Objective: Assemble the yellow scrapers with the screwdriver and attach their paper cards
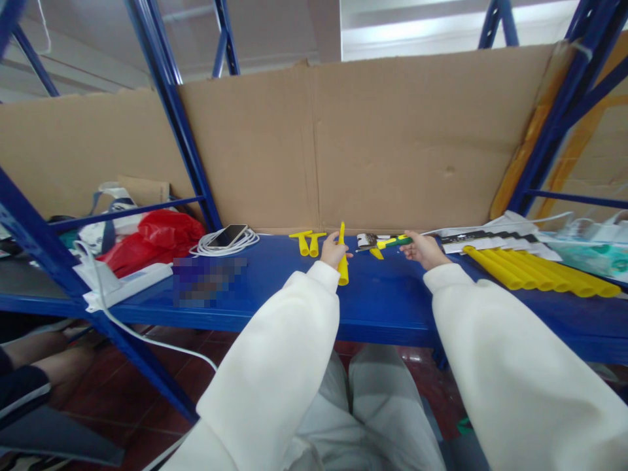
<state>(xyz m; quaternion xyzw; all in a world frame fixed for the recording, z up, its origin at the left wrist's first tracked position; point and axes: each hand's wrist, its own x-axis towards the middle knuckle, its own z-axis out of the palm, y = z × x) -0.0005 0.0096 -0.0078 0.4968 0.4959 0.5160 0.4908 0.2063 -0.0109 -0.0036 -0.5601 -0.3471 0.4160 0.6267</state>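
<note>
My left hand (335, 251) is closed around a yellow plastic piece (343, 273) with a hollow tube-like handle, held upright above the blue shelf. My right hand (422, 250) grips a screwdriver (395, 242) by its green and yellow handle, its shaft pointing left. Behind the screwdriver lies a small white and metallic item (367, 241) that I cannot identify. Just below the tool shows another small yellow piece (377, 253). Left of my left hand, two yellow T-shaped pieces (303, 245) rest side by side.
Several yellow tubes (515, 269) lie in a row at the right, beside a black strip (483, 237) on white sheets. At left are a phone (228, 236) on a coiled white cable, a power strip (130, 286) and a red bag (157, 242). Cardboard (392, 144) closes the back.
</note>
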